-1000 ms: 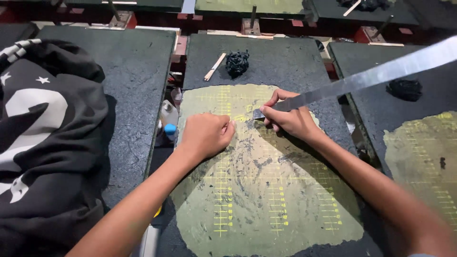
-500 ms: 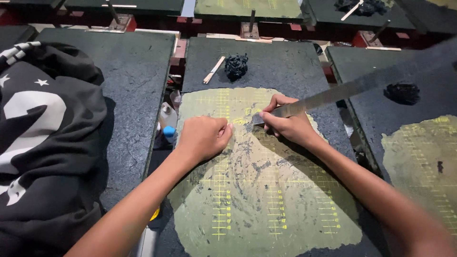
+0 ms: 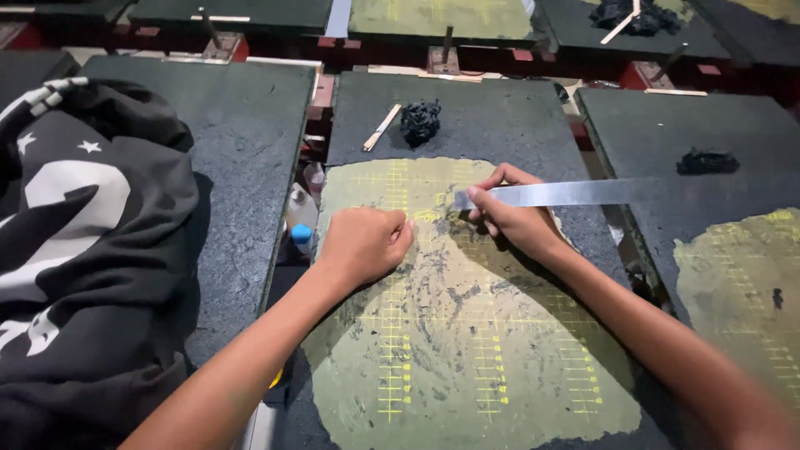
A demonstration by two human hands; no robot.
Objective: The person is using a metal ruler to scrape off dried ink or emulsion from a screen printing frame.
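Observation:
My right hand (image 3: 515, 218) grips a long metal ruler (image 3: 567, 193) near one end, its tip pressed on the yellow-green gridded patch (image 3: 450, 333) of the dark platen (image 3: 492, 117) in front of me. The ruler's other end points right, nearly level. My left hand (image 3: 364, 243) rests as a closed fist on the same patch, just left of the ruler's tip. Dark scraped streaks cover the patch between and below the hands.
A black lump (image 3: 419, 122) and a wooden stick (image 3: 382, 127) lie at the platen's far end. A black garment with white print (image 3: 75, 250) covers the left platen. Small bottles (image 3: 302, 218) stand in the gap. The right platen (image 3: 725, 200) carries another lump and patch.
The ruler's free end has swung down from a raised tilt to nearly level. Both hands stay close together on the patch.

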